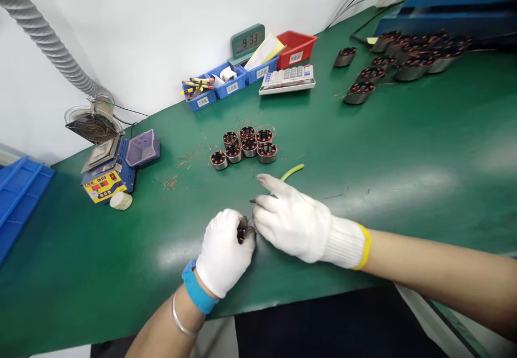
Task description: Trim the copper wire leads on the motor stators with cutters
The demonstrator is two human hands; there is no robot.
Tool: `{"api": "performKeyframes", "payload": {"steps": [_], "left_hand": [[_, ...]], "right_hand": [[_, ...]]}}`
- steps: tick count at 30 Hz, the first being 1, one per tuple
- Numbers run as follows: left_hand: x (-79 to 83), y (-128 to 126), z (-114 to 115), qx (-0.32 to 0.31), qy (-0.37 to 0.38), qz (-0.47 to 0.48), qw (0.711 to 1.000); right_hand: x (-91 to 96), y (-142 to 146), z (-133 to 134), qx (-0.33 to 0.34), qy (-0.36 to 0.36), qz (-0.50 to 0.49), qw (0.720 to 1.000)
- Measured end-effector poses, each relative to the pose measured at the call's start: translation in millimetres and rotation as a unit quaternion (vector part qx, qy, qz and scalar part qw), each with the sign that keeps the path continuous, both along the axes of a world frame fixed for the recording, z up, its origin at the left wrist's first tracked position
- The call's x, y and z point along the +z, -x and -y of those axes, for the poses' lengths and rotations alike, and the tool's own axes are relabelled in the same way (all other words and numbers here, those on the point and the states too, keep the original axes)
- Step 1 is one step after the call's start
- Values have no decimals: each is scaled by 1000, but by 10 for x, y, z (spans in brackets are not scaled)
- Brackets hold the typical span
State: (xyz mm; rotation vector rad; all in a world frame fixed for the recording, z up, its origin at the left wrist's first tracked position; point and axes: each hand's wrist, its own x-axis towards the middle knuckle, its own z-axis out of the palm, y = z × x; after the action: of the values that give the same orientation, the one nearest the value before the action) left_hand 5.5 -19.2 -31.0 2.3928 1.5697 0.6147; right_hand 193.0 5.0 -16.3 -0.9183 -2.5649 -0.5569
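Observation:
My left hand, in a white glove, is closed around a motor stator with a dark inner ring, mostly hidden by the fingers. Close to its right, my right hand, also gloved, is closed on a pliers-like tool with a yellow-green handle. A dark tip pokes out at the left of the fingers; the rest is covered. Fingertips of both hands nearly meet at the stator. Beyond them stands a small group of stators with copper windings and loose wire ends.
Wire clippings lie on the green table. At left are a blue-and-yellow device and a purple tray. Blue bins, a red bin, a calculator and a clock line the back. More stators stand at right.

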Motion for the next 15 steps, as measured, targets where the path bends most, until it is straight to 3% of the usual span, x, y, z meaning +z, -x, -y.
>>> {"api": "performKeyframes", "payload": {"steps": [2,5,9,12,15], "left_hand": [[0,6,-8,-14,-4,-20,1000],[26,0,-7,-12,16,-27,999],[58,-10,-2,-1,49,13,999],[61,-5,-5,-29,57,45,997],[66,1,-8,-33,63,60,996]], "right_hand": [[81,-149,-109,-9,18,49,999],[146,-536,-211,-112,42,76,990],[-117,-946,-187,-145,188,-48,970],[-348,-1079,-189,-136,243,-62,958],[-286,-1053,-268,-153,277,-36,948]]}}
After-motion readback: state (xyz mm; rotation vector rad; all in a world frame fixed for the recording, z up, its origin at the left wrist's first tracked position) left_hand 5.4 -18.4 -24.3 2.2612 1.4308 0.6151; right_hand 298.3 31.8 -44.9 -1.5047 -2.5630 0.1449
